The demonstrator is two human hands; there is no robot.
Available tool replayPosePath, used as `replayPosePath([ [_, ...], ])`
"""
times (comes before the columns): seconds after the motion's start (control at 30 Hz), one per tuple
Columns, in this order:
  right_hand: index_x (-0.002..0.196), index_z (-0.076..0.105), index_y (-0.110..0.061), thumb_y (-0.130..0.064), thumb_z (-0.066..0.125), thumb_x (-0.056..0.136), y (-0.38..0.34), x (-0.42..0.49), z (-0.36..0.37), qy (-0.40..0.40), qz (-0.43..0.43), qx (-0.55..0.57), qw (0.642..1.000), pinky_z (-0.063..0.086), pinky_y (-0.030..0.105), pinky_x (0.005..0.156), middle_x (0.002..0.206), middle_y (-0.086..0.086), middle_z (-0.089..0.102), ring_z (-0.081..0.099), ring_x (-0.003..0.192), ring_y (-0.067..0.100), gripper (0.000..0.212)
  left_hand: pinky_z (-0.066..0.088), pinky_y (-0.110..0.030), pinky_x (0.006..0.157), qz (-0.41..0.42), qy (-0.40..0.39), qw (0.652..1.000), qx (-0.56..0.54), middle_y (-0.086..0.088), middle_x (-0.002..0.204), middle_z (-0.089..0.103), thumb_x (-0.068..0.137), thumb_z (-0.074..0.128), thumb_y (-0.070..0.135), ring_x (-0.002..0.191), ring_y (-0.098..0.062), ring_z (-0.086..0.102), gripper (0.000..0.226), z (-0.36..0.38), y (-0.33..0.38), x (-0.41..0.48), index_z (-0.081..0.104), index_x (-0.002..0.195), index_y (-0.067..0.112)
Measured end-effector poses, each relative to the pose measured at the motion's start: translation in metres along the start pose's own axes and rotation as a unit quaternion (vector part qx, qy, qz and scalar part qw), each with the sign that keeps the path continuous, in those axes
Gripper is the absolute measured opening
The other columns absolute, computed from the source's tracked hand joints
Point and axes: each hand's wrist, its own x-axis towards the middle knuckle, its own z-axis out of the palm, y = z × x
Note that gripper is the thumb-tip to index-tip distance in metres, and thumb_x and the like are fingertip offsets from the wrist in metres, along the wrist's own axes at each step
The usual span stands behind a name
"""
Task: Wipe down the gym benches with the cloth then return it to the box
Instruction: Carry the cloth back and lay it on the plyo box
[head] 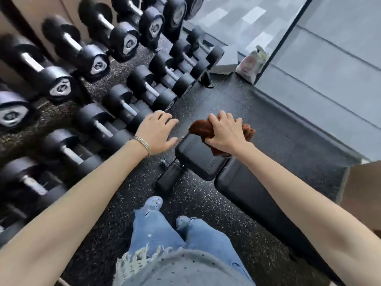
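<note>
We see even, cool daylight w/ soft shadows; motion blur smears the dumbbells at left, wide-angle bending at edges, centre approx. sharp.

I observe the right hand gripping a bunched brown cloth pressed on the black bench pad's far end; left hand spread, empty, beside it; dumbbells racked left.
</note>
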Motion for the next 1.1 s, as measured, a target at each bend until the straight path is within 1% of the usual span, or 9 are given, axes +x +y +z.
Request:
replayPosePath([
  [0.13,0.114,0.045,-0.017,-0.045,0.065,0.073,-0.018,-0.002,0.001,-0.021,-0.095,-0.008,0.995,0.036,0.051,0.085,0.111,0.013,0.048,0.046,0.105,0.033,0.054,0.032,-0.040,0.107,-0.094,-0.032,0.995,-0.032,-0.010,0.142,0.042,0.090,0.044,0.048,0.130,-0.028,0.036,0.061,0.010,0.012,-0.055,0.036,0.141,0.015],
  [0.2,0.117,0.044,-0.017,-0.045,0.065,0.073,-0.033,-0.003,0.003,-0.041,-0.136,-0.012,0.990,0.036,0.051,0.087,0.113,0.014,0.048,0.046,0.107,0.034,0.057,0.033,-0.039,0.107,-0.136,-0.034,0.989,-0.053,-0.011,0.141,0.043,0.091,0.045,0.046,0.129,-0.028,0.038,0.060,0.014,0.016,-0.084,0.037,0.141,0.014],
  [0.3,0.120,0.044,-0.017,-0.044,0.066,0.073,-0.064,-0.005,0.005,-0.057,-0.198,-0.020,0.978,0.036,0.051,0.087,0.115,0.014,0.047,0.045,0.109,0.034,0.059,0.036,-0.039,0.103,-0.200,-0.040,0.977,-0.062,-0.011,0.139,0.045,0.091,0.047,0.044,0.126,-0.028,0.040,0.059,0.016,0.018,-0.127,0.038,0.140,0.013],
  [0.4,0.122,0.043,-0.017,-0.044,0.066,0.074,-0.099,-0.009,0.006,-0.070,-0.246,-0.022,0.966,0.034,0.051,0.090,0.118,0.014,0.047,0.044,0.111,0.034,0.060,0.039,-0.040,0.100,-0.259,-0.056,0.962,-0.061,-0.008,0.139,0.044,0.092,0.044,0.045,0.125,-0.027,0.041,0.058,0.018,0.013,-0.168,0.036,0.140,0.015],
  [0.5,0.124,0.043,-0.016,-0.043,0.067,0.074,-0.138,-0.015,0.006,-0.077,-0.296,-0.031,0.952,0.034,0.051,0.091,0.120,0.013,0.046,0.044,0.113,0.034,0.061,0.040,-0.040,0.098,-0.324,-0.047,0.943,-0.062,-0.006,0.139,0.044,0.091,0.045,0.046,0.124,-0.026,0.042,0.058,0.019,0.006,-0.213,0.036,0.140,0.016],
  [0.6,0.121,0.045,-0.015,-0.042,0.067,0.074,-0.182,-0.028,0.005,-0.076,-0.347,-0.045,0.934,0.035,0.051,0.090,0.118,0.014,0.047,0.045,0.112,0.034,0.059,0.040,-0.041,0.098,-0.378,-0.042,0.923,-0.061,-0.006,0.138,0.045,0.090,0.047,0.049,0.124,-0.026,0.043,0.060,0.018,0.004,-0.265,0.037,0.140,0.017],
  [0.83,0.120,0.046,-0.015,-0.042,0.068,0.073,-0.302,-0.089,0.013,-0.073,-0.460,-0.057,0.883,0.036,0.053,0.090,0.117,0.014,0.050,0.046,0.112,0.034,0.059,0.039,-0.041,0.098,-0.503,-0.055,0.861,-0.058,-0.005,0.140,0.044,0.089,0.045,0.054,0.125,-0.027,0.042,0.063,0.028,0.014,-0.409,0.036,0.140,0.019],
  [0.97,0.120,0.045,-0.015,-0.042,0.068,0.073,-0.369,-0.144,0.021,-0.073,-0.502,-0.067,0.859,0.035,0.056,0.093,0.118,0.014,0.049,0.045,0.113,0.035,0.058,0.042,-0.041,0.093,-0.542,-0.070,0.835,-0.057,-0.007,0.137,0.046,0.088,0.045,0.055,0.121,-0.030,0.045,0.063,0.034,0.024,-0.492,0.037,0.139,0.019],
  [1.1,0.121,0.045,-0.015,-0.042,0.067,0.073,-0.432,-0.198,0.029,-0.074,-0.543,-0.065,0.834,0.037,0.054,0.092,0.118,0.013,0.049,0.046,0.111,0.035,0.059,0.042,-0.042,0.091,-0.584,-0.069,0.806,-0.058,-0.009,0.135,0.048,0.088,0.047,0.054,0.119,-0.032,0.047,0.063,0.036,0.027,-0.570,0.039,0.138,0.018],
])
